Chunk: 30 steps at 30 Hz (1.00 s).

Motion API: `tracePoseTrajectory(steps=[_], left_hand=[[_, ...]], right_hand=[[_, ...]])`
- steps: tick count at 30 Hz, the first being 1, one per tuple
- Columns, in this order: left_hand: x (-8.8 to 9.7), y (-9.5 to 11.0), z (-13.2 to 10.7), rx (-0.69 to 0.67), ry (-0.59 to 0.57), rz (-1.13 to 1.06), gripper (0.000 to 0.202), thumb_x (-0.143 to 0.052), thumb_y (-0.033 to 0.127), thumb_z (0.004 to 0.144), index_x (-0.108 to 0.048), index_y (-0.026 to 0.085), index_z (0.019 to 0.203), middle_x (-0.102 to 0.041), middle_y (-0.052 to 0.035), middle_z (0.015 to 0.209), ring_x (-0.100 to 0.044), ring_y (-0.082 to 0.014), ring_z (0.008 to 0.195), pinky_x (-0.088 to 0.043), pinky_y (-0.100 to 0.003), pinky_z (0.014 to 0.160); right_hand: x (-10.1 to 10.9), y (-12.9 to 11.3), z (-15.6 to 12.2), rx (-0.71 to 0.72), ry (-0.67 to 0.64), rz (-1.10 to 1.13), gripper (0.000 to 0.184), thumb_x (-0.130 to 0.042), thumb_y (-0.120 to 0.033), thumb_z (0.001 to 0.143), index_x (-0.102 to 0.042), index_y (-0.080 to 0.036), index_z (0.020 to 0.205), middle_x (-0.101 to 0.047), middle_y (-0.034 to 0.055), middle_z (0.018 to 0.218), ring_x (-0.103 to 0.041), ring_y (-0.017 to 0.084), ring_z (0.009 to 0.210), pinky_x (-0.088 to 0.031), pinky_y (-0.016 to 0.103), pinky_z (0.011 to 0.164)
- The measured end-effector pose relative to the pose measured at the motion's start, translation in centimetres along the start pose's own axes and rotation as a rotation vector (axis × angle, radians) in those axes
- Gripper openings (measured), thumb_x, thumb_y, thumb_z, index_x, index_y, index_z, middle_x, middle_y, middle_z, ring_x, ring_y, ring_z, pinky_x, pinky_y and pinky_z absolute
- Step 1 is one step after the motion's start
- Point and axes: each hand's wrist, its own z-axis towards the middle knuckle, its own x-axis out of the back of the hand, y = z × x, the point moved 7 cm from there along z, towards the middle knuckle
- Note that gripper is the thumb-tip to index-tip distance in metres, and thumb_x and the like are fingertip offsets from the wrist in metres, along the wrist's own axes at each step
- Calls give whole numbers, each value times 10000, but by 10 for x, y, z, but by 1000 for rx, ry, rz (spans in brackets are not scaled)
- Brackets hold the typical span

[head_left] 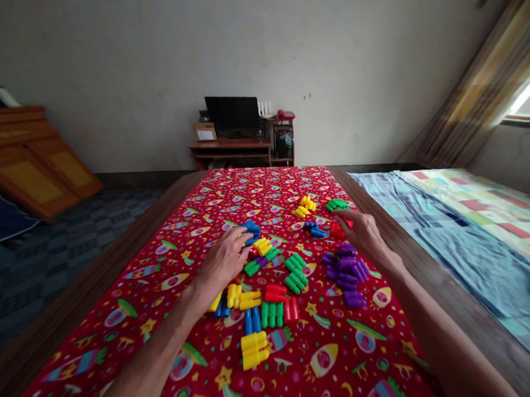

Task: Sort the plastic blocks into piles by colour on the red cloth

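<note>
My left hand (pixel 226 253) reaches over the left side of the loose pile, fingers curved and apart. Its fingertips touch or hover by blue peg-shaped plastic pieces (pixel 251 227), and yellow pieces (pixel 262 246) lie just right of them. My right hand (pixel 360 227) is at the far right, fingers stretched out over red pieces (pixel 337 229), which they partly hide. Close to it are green pieces (pixel 337 205), blue pieces (pixel 315 230) and a purple heap (pixel 347 267). I cannot tell whether a small piece is under either hand's fingers.
Mixed green (pixel 296 273), red (pixel 276 292) and yellow pieces (pixel 254 350) lie mid-table. More yellow pieces (pixel 305 205) sit farther back. A red patterned cloth (pixel 166 342) covers the table. Beyond stands a desk with a monitor (pixel 233 115); a bed (pixel 455 223) adjoins the right.
</note>
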Motion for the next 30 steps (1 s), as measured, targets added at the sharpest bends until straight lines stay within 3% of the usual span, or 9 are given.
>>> tracePoseTrajectory(steps=[4, 8, 13, 15, 19, 21, 24, 27, 30], left_hand=[[-12, -10, -7, 25, -111, 66, 203, -644, 289, 819, -706, 176, 976, -651, -112, 1134, -580, -286, 1098, -485, -434, 978], [-19, 3, -11, 58, -96, 158, 211, -671, 326, 815, -690, 162, 946, -637, -132, 1084, -569, -318, 1054, -480, -462, 915], [-20, 3, -7, 118, -102, 191, 151, -565, 258, 875, -674, 159, 846, -683, -114, 895, -625, -269, 914, -482, -375, 838], [-17, -5, -4, 188, -115, 187, 171, -526, 236, 882, -671, 163, 829, -699, -105, 862, -649, -240, 847, -482, -329, 789], [-6, -20, -2, 306, -129, 91, 173, -502, 238, 878, -665, 182, 865, -725, -72, 833, -677, -199, 768, -474, -267, 700], [0, -22, -1, 320, -122, 7, 187, -492, 259, 876, -664, 186, 888, -732, -55, 798, -687, -194, 736, -477, -255, 669], [11, -21, 1, 320, -58, -123, 230, -494, 344, 861, -664, 194, 897, -744, -45, 801, -706, -203, 749, -495, -247, 649], [16, -15, 3, 308, -40, -230, 313, -473, 441, 855, -660, 194, 897, -754, -54, 821, -717, -215, 772, -518, -253, 648], [16, -8, 4, 288, -62, -275, 381, -447, 500, 857, -660, 189, 909, -758, -64, 831, -720, -222, 765, -539, -273, 658]], right_hand=[[-28, -72, -8, 154, -387, 187, 235, -487, -201, 929, -694, -159, 1032, -729, 74, 824, -649, 141, 687, -456, 222, 625], [-57, -134, -58, 372, -796, 263, 123, -575, -224, 901, -683, -191, 950, -697, 25, 759, -621, 121, 660, -441, 203, 592], [-61, -156, -90, 429, -643, 78, 280, -558, -135, 872, -603, -149, 1148, -670, 133, 1094, -613, 222, 1022, -507, 311, 815], [-59, -157, -90, 441, -672, 133, 313, -517, -109, 877, -592, -138, 1179, -665, 139, 1112, -603, 218, 1050, -503, 319, 854], [-55, -140, -65, 288, -861, 359, 302, -600, -190, 851, -629, -187, 1152, -712, 55, 967, -655, 152, 824, -501, 240, 723], [-50, -118, -44, 137, -827, 375, 340, -613, -200, 836, -634, -209, 1175, -725, 23, 928, -657, 130, 727, -483, 217, 650], [-32, -69, -14, -26, -547, 225, 391, -635, -195, 795, -645, -189, 1186, -733, 48, 944, -671, 156, 737, -491, 244, 668], [-10, -19, -1, -75, -264, 46, 390, -629, -189, 772, -659, -166, 1161, -727, 100, 1003, -681, 209, 844, -509, 296, 740], [2, 18, 1, -53, -155, -48, 366, -573, -200, 796, -662, -174, 1150, -724, 111, 1011, -678, 218, 846, -516, 326, 752]])
